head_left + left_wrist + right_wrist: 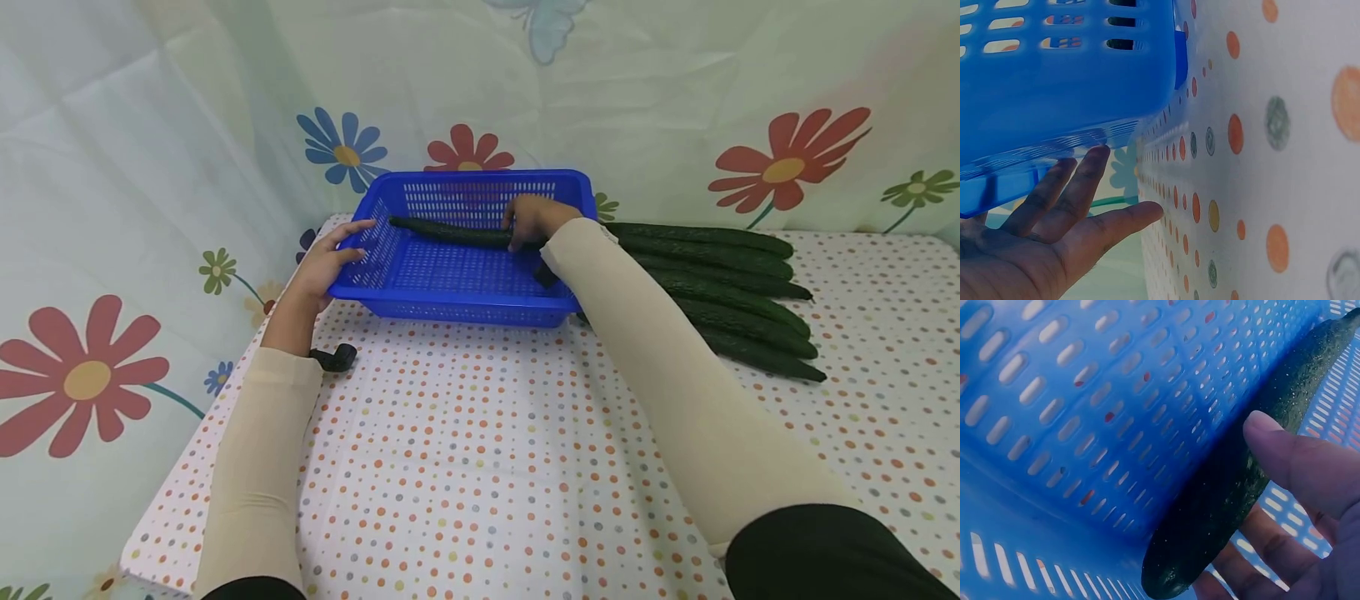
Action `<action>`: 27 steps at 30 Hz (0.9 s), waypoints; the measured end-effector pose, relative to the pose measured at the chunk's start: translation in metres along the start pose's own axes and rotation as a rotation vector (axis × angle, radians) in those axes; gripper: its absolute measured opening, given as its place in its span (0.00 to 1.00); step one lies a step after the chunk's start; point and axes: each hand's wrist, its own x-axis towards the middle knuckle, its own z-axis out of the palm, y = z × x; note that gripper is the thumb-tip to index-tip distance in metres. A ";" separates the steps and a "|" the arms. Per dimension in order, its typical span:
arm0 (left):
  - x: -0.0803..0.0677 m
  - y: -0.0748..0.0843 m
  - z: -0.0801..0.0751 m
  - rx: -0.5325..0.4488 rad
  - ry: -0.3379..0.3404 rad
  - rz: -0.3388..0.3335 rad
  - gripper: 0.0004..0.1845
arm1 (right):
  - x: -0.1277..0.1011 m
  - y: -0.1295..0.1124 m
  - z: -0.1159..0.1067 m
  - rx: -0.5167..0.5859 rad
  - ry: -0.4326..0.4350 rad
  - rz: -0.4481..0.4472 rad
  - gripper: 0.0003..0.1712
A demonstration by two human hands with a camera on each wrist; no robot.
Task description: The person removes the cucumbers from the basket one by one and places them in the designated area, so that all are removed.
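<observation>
A blue perforated plastic basket [450, 293] stands on the table, and a long dark green cucumber [442, 231] lies in it along the far side. My right hand [536, 218] reaches in over the basket's right end and grips that cucumber. In the right wrist view the thumb lies on one side of the cucumber [1210, 519], with the other fingers round its opposite side. At the basket's left end my left hand [324, 262] holds the rim, with two digits over it. The other fingers [1075, 194] extend along the outside, below the rim, in the left wrist view.
Several cucumbers [742, 287] lie side by side on the table right of the basket, partly behind my right forearm. A dotted cloth [450, 467] covers the table. A flowered curtain [637, 100] hangs close behind the basket and along the left.
</observation>
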 end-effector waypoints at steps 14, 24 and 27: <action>-0.001 0.002 0.001 0.013 0.003 -0.012 0.23 | 0.002 0.005 0.003 -0.069 -0.025 -0.018 0.31; -0.003 0.001 0.000 0.027 0.006 -0.009 0.23 | -0.003 0.002 0.005 -0.076 -0.042 0.019 0.30; -0.004 0.001 -0.002 0.029 0.007 -0.006 0.23 | -0.004 0.000 0.006 -0.111 -0.029 0.017 0.30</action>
